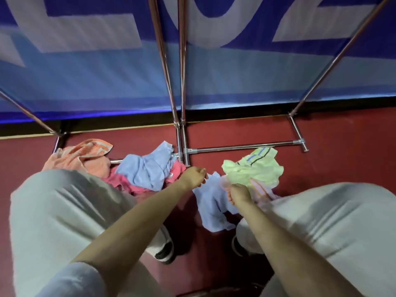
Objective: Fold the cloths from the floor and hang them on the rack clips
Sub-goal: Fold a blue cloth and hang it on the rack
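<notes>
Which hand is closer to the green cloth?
The right hand. It sits against the green cloth's lower edge, fingers curled round cloth there. The left hand is further left, pinching the pale blue cloth.

Dim, even indoor light, soft overall blur (perhaps motion), and strong wide-angle bending at the edges.

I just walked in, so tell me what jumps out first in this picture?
Two bare hands meet low in the middle: the left hand and right hand hold up a light blue cloth. Crumpled cloths ring them on the red floor: green cloth right, orange cloth left.
</notes>
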The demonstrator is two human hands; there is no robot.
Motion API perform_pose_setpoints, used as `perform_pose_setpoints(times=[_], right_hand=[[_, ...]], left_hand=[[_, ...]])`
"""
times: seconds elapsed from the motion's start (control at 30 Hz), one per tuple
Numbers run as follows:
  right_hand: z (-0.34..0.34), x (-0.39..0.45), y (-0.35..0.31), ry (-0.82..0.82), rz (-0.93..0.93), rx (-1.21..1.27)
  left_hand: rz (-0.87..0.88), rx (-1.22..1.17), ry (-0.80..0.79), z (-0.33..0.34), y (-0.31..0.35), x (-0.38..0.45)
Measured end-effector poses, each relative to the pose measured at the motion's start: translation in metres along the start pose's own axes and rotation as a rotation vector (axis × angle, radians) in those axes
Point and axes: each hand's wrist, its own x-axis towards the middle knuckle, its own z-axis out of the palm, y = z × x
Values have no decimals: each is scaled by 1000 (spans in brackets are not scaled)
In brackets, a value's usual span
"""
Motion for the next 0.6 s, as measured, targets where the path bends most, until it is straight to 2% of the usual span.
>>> perform_pose_setpoints(times=[0.1,0.23,0.4,0.47,0.53,0.6], right_hand=[[18,27,11,-30,5,-89],[32,65,24,-65,19,-214],[37,110,54,-76,-68,-582],[39,121,68,-75,-116,-729],[43,135,86,30,-192,-813],[47,156,114,-40,-133,-902]], left_hand=[[-85,-17,-29,9,-21,29],[-220,-102,23,24,-44,61],[-286,-122,43,44,-74,88],[-311,-94,6,53,-91,96],[-321,-49,6,62,-108,102],[-347,-93,62,70,-121,107]])
